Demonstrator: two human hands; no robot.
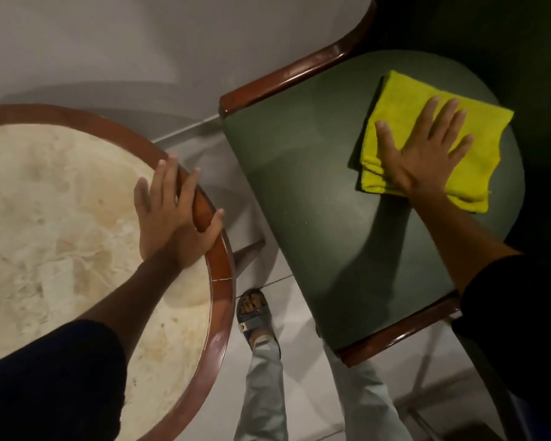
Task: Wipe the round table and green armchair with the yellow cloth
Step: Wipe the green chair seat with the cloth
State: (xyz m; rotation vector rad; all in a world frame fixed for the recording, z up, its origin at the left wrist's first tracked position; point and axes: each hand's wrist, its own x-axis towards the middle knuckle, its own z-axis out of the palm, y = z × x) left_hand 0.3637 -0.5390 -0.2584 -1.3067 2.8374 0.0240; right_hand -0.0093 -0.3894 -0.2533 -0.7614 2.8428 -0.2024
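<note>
The green armchair (pixel 315 192) stands at the right, its flat seat framed by brown wooden arms. A folded yellow cloth (pixel 477 160) lies on the far right part of the seat. My right hand (pixel 423 148) presses flat on the cloth with fingers spread. The round table (pixel 61 218) fills the left side, with a pale marbled top and a brown wooden rim. My left hand (pixel 172 214) rests on the table's right edge, fingers draped over the rim.
A grey wall rises behind the table and the chair. Pale floor tiles show between the two pieces of furniture, where my sandalled foot (pixel 255 313) and light trouser leg stand. The chair's dark green backrest is at the top right.
</note>
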